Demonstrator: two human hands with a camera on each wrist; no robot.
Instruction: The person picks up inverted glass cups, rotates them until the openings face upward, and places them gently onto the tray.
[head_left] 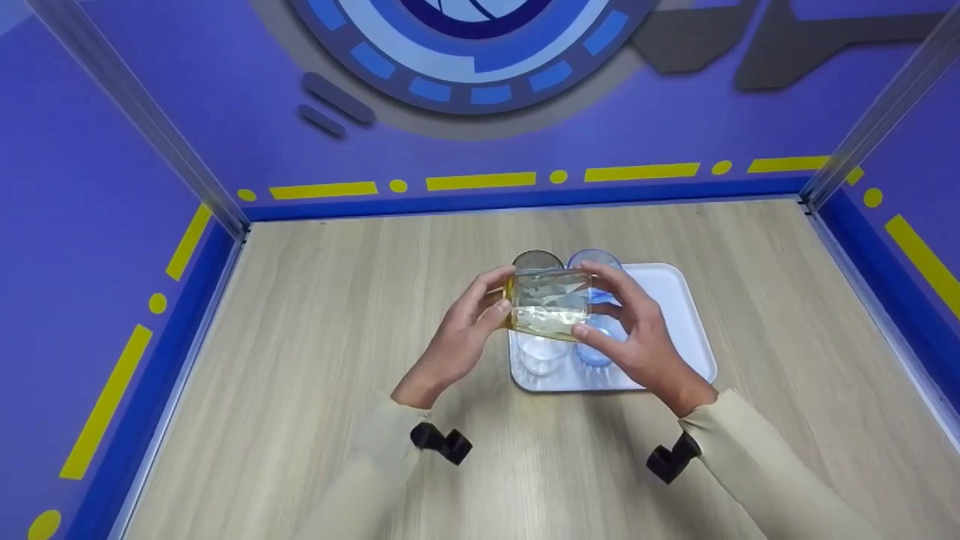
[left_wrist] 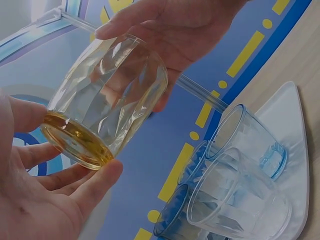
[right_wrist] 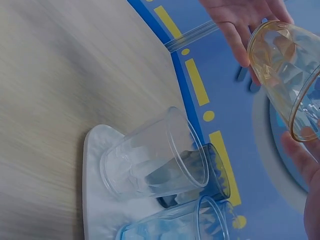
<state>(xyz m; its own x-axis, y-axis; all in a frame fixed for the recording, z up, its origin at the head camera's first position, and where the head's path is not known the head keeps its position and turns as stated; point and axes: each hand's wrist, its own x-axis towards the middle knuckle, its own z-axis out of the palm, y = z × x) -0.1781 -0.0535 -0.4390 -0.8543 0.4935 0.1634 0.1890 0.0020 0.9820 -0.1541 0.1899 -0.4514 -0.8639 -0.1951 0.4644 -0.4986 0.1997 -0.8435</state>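
A yellow-tinted, faceted drinking glass (head_left: 551,302) lies on its side in the air between both hands, above the tray. My left hand (head_left: 463,330) holds its amber base between thumb and fingers. At the rim end, my right hand (head_left: 634,330) grips the glass with thumb and fingers spread round it. Below, a white tray (head_left: 686,322) carries a clear glass (left_wrist: 240,200), a light blue glass (left_wrist: 250,140) and a dark grey glass (right_wrist: 217,172). Another blue glass (head_left: 595,259) stands at the back, partly hidden by the right hand.
The tray rests on a light wood-grain table (head_left: 337,315). Blue-purple panels (head_left: 450,157) with yellow dashes wall the table at the back and on both sides. Black camera mounts (head_left: 442,442) sit at both wrists, over beige sleeves.
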